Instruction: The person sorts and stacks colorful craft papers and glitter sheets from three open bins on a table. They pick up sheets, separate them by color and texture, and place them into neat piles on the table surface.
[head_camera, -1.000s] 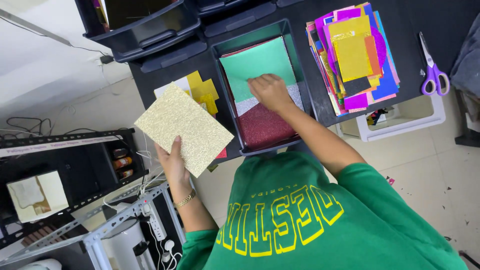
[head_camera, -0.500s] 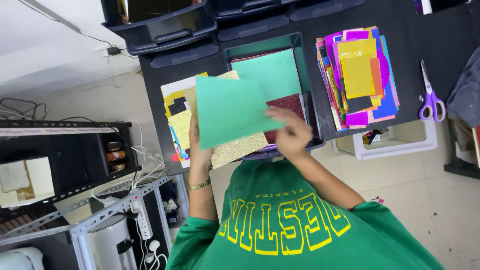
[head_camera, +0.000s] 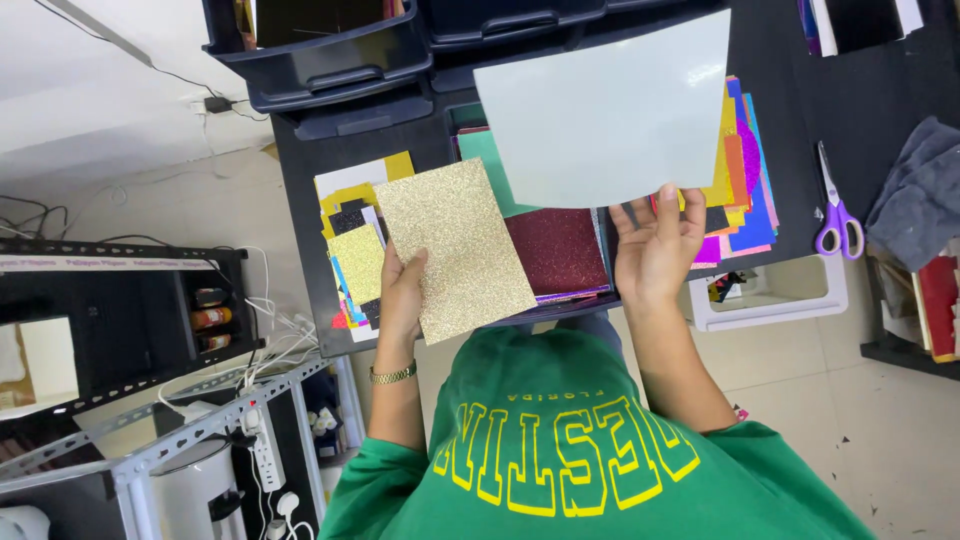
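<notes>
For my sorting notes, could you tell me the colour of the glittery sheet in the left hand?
Gold glitter sheet, clearest in the head view.

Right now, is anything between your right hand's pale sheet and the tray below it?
Nothing visible lies between. The right hand holds the pale sheet above the tray, whose maroon glitter sheet shows. The gold glitter sheet in the left hand covers the tray's left part.

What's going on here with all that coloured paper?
A person in a green sweatshirt is sorting craft sheets at a black table. The left hand holds a gold glitter sheet, and the right hand holds up a pale mint sheet. Below them, a dark tray holds a maroon glitter sheet. A colourful paper stack and purple scissors lie to the right.
</notes>
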